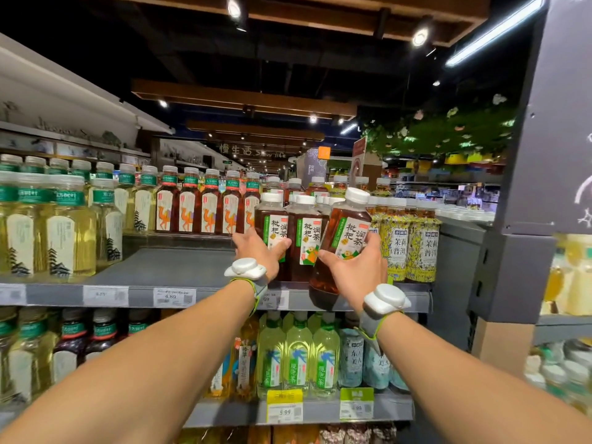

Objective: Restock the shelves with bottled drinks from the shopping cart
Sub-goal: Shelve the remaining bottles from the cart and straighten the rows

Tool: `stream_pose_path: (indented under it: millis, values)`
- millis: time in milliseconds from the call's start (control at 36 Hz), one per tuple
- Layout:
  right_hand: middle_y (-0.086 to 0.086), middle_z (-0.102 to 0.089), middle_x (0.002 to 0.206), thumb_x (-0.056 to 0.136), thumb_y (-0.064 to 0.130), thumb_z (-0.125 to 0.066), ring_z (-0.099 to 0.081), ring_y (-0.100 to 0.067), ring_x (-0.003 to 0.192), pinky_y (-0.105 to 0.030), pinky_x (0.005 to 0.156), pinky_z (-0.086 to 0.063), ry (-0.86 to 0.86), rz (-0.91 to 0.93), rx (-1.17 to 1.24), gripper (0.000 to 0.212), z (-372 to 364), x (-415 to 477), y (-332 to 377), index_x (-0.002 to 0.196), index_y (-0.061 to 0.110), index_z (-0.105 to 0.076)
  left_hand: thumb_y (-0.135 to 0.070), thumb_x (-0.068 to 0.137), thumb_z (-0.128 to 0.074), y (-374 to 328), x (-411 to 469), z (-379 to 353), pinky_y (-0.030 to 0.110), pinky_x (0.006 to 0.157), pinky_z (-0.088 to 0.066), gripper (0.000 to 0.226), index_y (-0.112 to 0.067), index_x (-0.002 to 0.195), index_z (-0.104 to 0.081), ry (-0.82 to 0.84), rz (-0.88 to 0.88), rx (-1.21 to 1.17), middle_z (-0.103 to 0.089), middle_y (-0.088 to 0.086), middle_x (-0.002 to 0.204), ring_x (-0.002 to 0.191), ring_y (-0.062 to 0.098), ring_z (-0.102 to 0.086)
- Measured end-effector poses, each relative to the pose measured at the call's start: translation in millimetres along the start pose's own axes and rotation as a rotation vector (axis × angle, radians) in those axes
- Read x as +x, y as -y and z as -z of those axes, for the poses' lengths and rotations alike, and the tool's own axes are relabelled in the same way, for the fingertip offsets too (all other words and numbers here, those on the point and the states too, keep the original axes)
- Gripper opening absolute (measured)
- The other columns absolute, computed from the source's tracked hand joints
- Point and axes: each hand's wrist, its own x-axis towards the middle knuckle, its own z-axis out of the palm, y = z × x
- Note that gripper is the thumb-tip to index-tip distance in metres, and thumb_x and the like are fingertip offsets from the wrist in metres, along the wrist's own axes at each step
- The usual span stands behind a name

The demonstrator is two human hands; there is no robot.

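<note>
Both your arms reach straight out ahead, bare forearms almost parallel, each with a white wristband (245,267) strapped on.

Your left hand (256,253) is at the front of the upper shelf (166,267), with the palm turned to the right. Its thumb curls across the label of a standing bottle (270,219) of dark tea with a white cap, and its fingers go round the bottle's left side, so the hand grips it. That bottle is upright on the shelf and touches a second bottle (304,238) of the same kind just to its right.

Your right hand (358,270) sits a little lower and nearer to you, with the palm turned left and up. It is clamped on a tilted bottle (346,232) of the same tea: the thumb lies along the lower left of the label and the fingers wrap the right side. The cap leans up and to the right. The base hangs in front of the shelf's front edge, over the price rail, so this bottle is not resting on the shelf. It overlaps the second bottle on its left, and the yellow-labelled bottles (397,248) stand just to its right.

Further left on the same shelf, bare grey shelf lies in front of a row of camel-labelled bottles (189,209). Pale yellow bottles (64,225) stand beyond that. Price tags (174,296) line the edge.
</note>
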Motion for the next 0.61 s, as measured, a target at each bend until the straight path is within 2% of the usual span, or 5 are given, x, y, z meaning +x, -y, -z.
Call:
stream_pose_path:
  millis: [194,278,361,472,611]
  values:
    - [0.004,-0.069,0.094,0.064,0.042,-0.088,-0.064,-0.025,0.087,-0.032,0.072,-0.048,-0.047,-0.015,0.004,0.067,10,3,-7,0.116,0.022,-0.050,-0.048,0.085,-0.073,-4,-7,7,0.049,0.110,-0.031,0.097,-0.004,0.153,-0.021,-0.082,-0.048,0.099,-0.032,0.021,0.149,0.138,0.039,-0.030]
    - [0.006,-0.069,0.092,0.066,0.039,-0.088,-0.064,-0.023,0.085,-0.029,0.070,-0.045,-0.058,-0.014,0.010,0.064,16,6,-7,0.115,0.023,-0.050,-0.034,0.084,-0.069,-17,-13,7,0.048,0.105,-0.037,0.070,-0.009,0.143,-0.039,-0.319,-0.398,0.213,-0.046,0.015,0.136,0.126,0.035,-0.043]
    - [0.007,-0.069,0.090,0.068,0.034,-0.088,-0.065,-0.020,0.083,-0.027,0.069,-0.044,-0.065,0.012,0.019,0.058,19,8,-5,0.112,0.022,-0.052,-0.030,0.085,-0.062,-33,-15,4,0.049,0.114,-0.028,0.059,-0.022,0.142,-0.047,-0.269,-0.701,0.401,-0.049,0.010,0.139,0.132,0.030,-0.041]
    - [0.006,-0.070,0.093,0.068,0.032,-0.088,-0.064,-0.018,0.083,-0.026,0.071,-0.046,-0.063,0.060,0.012,0.058,20,13,-3,0.111,0.021,-0.052,-0.030,0.087,-0.062,-56,-20,-3,0.052,0.121,-0.005,0.074,-0.039,0.152,-0.028,-0.080,-0.656,0.626,-0.029,0.009,0.160,0.151,0.029,-0.015]
    - [0.009,-0.065,0.089,0.068,0.029,-0.089,-0.062,-0.018,0.084,-0.025,0.072,-0.042,-0.043,0.091,0.022,0.060,16,19,-1,0.113,0.021,-0.050,-0.033,0.087,-0.064,-58,-19,-9,0.051,0.121,-0.007,0.081,-0.043,0.155,-0.019,-0.053,-0.589,0.728,-0.023,0.012,0.162,0.152,0.029,-0.012]
